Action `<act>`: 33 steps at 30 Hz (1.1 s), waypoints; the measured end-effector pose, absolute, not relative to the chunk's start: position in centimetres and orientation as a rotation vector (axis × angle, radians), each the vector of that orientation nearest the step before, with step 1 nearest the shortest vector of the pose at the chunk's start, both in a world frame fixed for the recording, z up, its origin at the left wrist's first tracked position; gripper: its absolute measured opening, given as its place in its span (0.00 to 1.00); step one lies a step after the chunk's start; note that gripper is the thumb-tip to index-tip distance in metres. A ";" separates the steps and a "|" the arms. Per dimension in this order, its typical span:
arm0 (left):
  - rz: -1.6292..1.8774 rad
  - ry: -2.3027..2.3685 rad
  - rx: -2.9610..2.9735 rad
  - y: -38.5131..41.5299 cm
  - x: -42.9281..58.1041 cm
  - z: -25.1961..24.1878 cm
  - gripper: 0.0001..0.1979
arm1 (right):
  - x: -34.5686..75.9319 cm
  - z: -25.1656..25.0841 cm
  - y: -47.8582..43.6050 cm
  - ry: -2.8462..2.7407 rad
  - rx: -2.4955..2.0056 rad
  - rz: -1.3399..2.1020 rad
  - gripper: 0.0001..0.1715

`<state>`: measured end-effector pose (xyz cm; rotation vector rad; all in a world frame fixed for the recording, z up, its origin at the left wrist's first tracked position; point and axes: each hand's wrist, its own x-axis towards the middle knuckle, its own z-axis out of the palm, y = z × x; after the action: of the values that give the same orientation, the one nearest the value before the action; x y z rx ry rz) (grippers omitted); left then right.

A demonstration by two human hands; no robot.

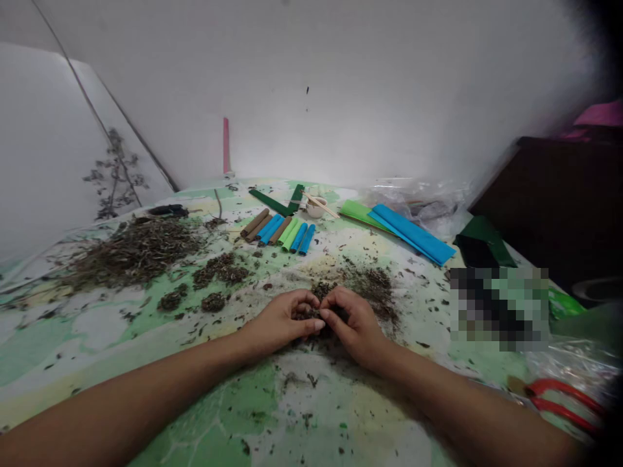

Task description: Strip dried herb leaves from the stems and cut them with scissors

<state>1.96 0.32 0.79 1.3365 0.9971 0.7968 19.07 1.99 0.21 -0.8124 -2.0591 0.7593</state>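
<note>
My left hand point(285, 318) and my right hand point(357, 327) meet at the middle of the table, fingers curled and nearly touching. Between them is a clump of dark, crumbled dried plant matter point(307, 314), partly hidden by the fingers. More of the same crumbs point(374, 288) lie spread just beyond my right hand. Small clumps point(213, 301) and a looser heap point(221, 269) sit to the left of my hands. Farther back stands a row of short rolled tubes point(280, 231) in brown, blue and green.
A large heap of dried stems point(141, 250) covers the left. At the back are a small cup point(316, 207) with a stick across it and dark green strips point(272, 202). Folded blue paper point(413, 233) overlaps green paper point(363, 213). Red-handled scissors point(567, 395) lie near right, by clear plastic.
</note>
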 end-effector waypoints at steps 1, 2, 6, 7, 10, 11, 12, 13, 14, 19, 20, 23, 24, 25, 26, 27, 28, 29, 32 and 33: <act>0.800 1.003 1.312 0.3 1.9 0.9 0.13 | 19.1 0.2 2.0 -2.050 -0.842 0.759 0.07; 0.806 1.005 1.286 0.2 1.9 1.0 0.13 | 19.1 0.2 2.0 -2.043 -0.869 0.762 0.07; 0.830 1.000 1.197 0.2 1.7 0.9 0.14 | 19.2 0.1 2.1 -2.031 -0.908 0.782 0.08; 0.831 1.002 1.182 0.3 1.7 0.9 0.13 | 19.2 0.1 2.1 -2.028 -0.904 0.792 0.08; 0.824 1.006 1.146 0.4 1.7 0.7 0.12 | 19.4 0.1 2.1 -1.995 -0.892 0.829 0.09; 0.826 1.004 1.133 0.5 1.7 0.6 0.11 | 19.4 0.1 2.2 -1.982 -0.889 0.840 0.09; 0.826 1.001 1.123 0.5 1.7 0.6 0.11 | 19.4 0.0 2.2 -1.968 -0.889 0.848 0.10; 0.827 0.999 1.114 0.5 1.7 0.6 0.11 | 19.4 0.0 2.2 -1.955 -0.889 0.855 0.10; 0.826 1.000 1.107 0.5 1.7 0.6 0.11 | 19.4 0.0 2.3 -1.946 -0.890 0.861 0.10; 0.821 1.002 1.124 0.5 1.7 0.6 0.10 | 19.4 0.0 2.4 -1.939 -0.885 0.868 0.12; 0.827 0.991 1.125 0.5 1.7 0.5 0.09 | 19.4 0.0 2.3 -1.940 -0.886 0.867 0.12; 0.865 0.957 1.102 0.6 1.7 0.3 0.08 | 19.4 -0.1 2.3 -1.932 -0.896 0.870 0.12; 0.879 0.953 1.091 0.6 1.7 0.2 0.08 | 19.4 -0.1 2.3 -1.926 -0.901 0.875 0.11; 0.888 0.953 1.081 0.7 1.7 0.1 0.07 | 19.4 -0.1 2.3 -1.916 -0.905 0.879 0.11; 0.895 0.957 1.072 0.7 1.7 0.1 0.07 | 19.3 -0.1 2.3 -1.908 -0.909 0.885 0.10; 0.900 0.963 1.063 0.7 1.7 0.1 0.07 | 19.3 -0.2 2.3 -1.903 -0.911 0.892 0.10; 0.903 0.968 1.054 0.7 1.7 0.1 0.07 | 19.3 -0.2 2.4 -1.902 -0.912 0.897 0.09; 0.906 0.974 1.045 0.6 1.6 0.1 0.07 | 19.3 -0.2 2.4 -1.906 -0.910 0.899 0.08; 0.910 0.984 1.038 0.6 1.6 0.2 0.07 | 19.3 -0.1 2.4 -1.926 -0.902 0.898 0.07; 0.911 0.983 1.043 0.6 1.6 0.2 0.08 | 19.3 -0.1 2.4 -1.931 -0.901 0.893 0.07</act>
<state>1.64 0.57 0.25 1.0434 0.9834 0.9106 19.30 2.44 -0.12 -0.9006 -1.9313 0.8935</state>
